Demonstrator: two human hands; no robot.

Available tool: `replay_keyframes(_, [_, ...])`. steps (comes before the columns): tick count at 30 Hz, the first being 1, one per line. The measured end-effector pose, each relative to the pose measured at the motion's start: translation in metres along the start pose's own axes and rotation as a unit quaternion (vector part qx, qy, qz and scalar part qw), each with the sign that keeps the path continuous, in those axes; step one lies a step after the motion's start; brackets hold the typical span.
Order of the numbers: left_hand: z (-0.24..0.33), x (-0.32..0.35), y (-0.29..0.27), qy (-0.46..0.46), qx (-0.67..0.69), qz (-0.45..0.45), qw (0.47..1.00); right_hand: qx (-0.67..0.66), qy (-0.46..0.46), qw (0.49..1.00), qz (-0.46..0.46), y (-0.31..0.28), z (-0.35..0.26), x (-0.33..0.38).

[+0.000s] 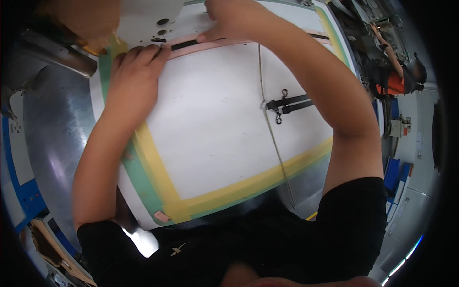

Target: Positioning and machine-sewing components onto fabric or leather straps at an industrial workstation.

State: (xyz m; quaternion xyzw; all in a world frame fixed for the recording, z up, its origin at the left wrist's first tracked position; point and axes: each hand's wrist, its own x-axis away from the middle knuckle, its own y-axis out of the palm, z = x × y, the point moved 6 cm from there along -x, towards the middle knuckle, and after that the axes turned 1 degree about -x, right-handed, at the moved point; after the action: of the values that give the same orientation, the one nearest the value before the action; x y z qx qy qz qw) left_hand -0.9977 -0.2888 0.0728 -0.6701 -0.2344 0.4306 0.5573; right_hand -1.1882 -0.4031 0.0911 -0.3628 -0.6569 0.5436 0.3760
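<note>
A narrow black strap point(184, 45) lies along a pink strip point(189, 50) across the far part of the white board point(224, 119). My left hand point(136, 71) is closed at the strap's left end, fingers bent and bunched there; the exact grip is partly hidden. Farther right, my right hand point(234, 21) reaches over the strip with its thumb tip on the strap. Its thumb and forefinger are apart, and the other fingers are hidden. Beyond the strap, a pale plate point(146, 16) has dark round spots on it.
A thin cord point(272, 129) crosses the board. Beside it lie black straps point(294, 104) with metal hooks point(279, 117). Yellow tape point(158, 167) and a green border point(143, 189) edge the board. Left stands a metal cylinder point(62, 52); another person point(394, 81) is at far right.
</note>
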Motion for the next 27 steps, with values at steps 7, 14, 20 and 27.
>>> replay_keyframes(7, [0.0, 0.003, 0.002, 0.007, -0.005, 0.005, 1.0, 0.025, 0.084, 0.996, -0.01, -0.003, 0.099, 0.037])
replay_keyframes(14, [0.002, 0.003, 0.004, -0.003, -0.026, 0.001, 1.0, 0.063, 0.162, 0.984, -0.034, -0.003, 0.207, 0.067])
replay_keyframes(20, [-0.002, 0.005, 0.004, -0.007, -0.038, -0.022, 0.999, 0.136, 0.305, 0.931, -0.146, -0.019, 0.271, 0.098])
replay_keyframes(27, [0.003, 0.0, 0.004, -0.012, -0.026, -0.022, 0.999, 0.14, 0.299, 0.943, -0.045, -0.016, 0.385, 0.14])
